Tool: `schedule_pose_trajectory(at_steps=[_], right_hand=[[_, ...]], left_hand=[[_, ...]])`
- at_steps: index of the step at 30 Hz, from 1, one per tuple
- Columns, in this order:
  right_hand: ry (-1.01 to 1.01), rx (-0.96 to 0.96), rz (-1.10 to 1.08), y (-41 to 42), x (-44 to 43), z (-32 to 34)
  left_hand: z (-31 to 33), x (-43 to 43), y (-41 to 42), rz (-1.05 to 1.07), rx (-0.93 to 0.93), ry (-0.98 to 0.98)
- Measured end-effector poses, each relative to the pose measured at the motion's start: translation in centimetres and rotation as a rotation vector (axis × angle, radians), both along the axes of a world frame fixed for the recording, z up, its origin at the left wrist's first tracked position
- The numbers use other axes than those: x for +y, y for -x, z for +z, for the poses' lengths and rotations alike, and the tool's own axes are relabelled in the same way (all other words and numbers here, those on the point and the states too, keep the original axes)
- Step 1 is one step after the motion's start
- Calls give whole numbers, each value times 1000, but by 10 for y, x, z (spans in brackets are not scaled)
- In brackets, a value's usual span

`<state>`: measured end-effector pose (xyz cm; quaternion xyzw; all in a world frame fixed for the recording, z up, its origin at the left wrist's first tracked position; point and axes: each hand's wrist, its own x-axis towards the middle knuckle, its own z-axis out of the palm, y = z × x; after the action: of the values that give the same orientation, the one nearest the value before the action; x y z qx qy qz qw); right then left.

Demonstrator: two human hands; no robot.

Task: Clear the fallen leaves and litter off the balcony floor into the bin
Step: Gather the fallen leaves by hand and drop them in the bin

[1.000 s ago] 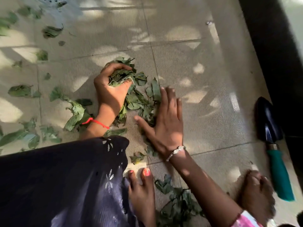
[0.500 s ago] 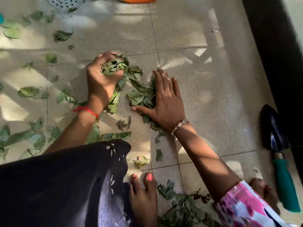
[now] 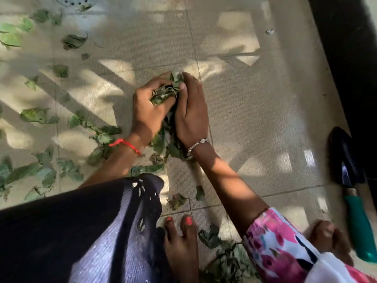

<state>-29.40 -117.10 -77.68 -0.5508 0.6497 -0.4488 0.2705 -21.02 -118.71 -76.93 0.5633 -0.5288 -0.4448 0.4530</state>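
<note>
Fingers [image 3: 163,81] of both our hands curl round the crumpled bunch of green leaves [image 3: 163,96] on the beige tiled balcony floor [image 3: 255,103]. Moments ago our right hand [image 3: 191,115] lay flat, sweeping; now it cups against our left hand [image 3: 148,113], so lifting to the bin looks next.

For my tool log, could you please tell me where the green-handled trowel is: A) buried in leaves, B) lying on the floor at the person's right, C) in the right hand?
B: the trowel lies alone on the floor; left hand and right hand hold the leaf bundle.
</note>
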Motion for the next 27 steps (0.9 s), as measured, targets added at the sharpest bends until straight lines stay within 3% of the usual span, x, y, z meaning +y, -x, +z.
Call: schedule_pose_trajectory(at_steps=[4,10,13,18,24,27], right_hand=[[-10,-357,-148,-16,4,9],[-92,-815,-212,-10,5,16],[-105,-947,-234,-3,4,18],[-169,-1159,-219,10,-5,20],[-229,-1207,-205,26,-32,66],[-223,-1277,-221,37,-42,111]], left_hand=[[0,21,19,192,315,-63],[5,21,30,340,567,-217],[8,20,35,330,685,-317],[26,15,48,333,786,-320],[70,-11,66,334,1061,-347],[111,-17,83,381,1049,-315]])
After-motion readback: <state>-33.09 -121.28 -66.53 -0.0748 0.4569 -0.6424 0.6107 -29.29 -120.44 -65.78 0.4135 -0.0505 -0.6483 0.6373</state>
